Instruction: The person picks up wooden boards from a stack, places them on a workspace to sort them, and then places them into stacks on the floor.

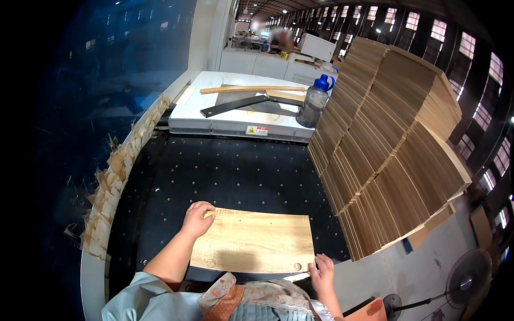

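In front of me a light wood-grain board [254, 241] lies over the black table, its long side running left to right. Two round holes show near its front corners, with small marks toward the far edge. My left hand [198, 219] grips the far left corner, fingers curled over the edge. At the near right corner, my right hand [323, 275] pinches the board's short edge between thumb and fingers. The black table [230, 166] is dotted with small pale studs.
Tall stacks of brown panels [385, 144] line the right side. A white machine top [184, 120] behind the table carries wood strips [251, 89], a dark bar [235, 106] and a blue-capped bottle [313, 101]. Frayed strips [120, 160] hang along the left edge. A fan [465, 282] stands lower right.
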The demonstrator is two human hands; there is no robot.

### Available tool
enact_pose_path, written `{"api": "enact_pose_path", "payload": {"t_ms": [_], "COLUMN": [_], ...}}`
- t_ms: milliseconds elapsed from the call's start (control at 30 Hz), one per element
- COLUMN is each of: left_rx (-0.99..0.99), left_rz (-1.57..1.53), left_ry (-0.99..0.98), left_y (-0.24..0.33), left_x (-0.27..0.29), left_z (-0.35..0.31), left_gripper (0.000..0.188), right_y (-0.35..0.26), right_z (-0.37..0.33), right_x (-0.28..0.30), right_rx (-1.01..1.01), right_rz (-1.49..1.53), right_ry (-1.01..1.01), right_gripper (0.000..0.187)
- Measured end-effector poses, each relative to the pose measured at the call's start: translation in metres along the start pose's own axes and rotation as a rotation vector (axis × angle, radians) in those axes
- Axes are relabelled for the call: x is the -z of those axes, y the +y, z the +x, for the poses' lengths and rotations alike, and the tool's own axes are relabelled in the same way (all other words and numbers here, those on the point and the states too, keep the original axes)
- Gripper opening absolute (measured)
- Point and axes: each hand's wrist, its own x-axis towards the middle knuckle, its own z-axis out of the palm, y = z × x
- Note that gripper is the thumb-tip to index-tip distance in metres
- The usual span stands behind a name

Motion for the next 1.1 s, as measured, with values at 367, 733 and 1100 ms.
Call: {"api": "enact_pose_path", "payload": {"t_ms": [367, 733, 1100], "left_rx": [0.004, 0.004, 0.442], "left_rz": [0.015, -0.258, -1.301], "left_ry": [-0.083, -0.176, 0.191], "left_y": [0.015, 0.01, 0.041], "left_x": [-0.007, -0.011, 0.031], "left_z": [-0.012, -0.03, -0.061], "left_gripper": [0.026, 0.026, 0.061], "right_y": [0.004, -0.033, -0.073], "right_z": [-0.074, -0.056, -0.049], "right_x": [0.008, -0.031, 0.01], "right_rx": [-0.91, -1.022, -0.762], "right_rz": [1.542, 1.682, 1.414], "right_ry": [-0.166, -0.213, -0.145], "right_gripper": [0.03, 0.019, 0.039]}}
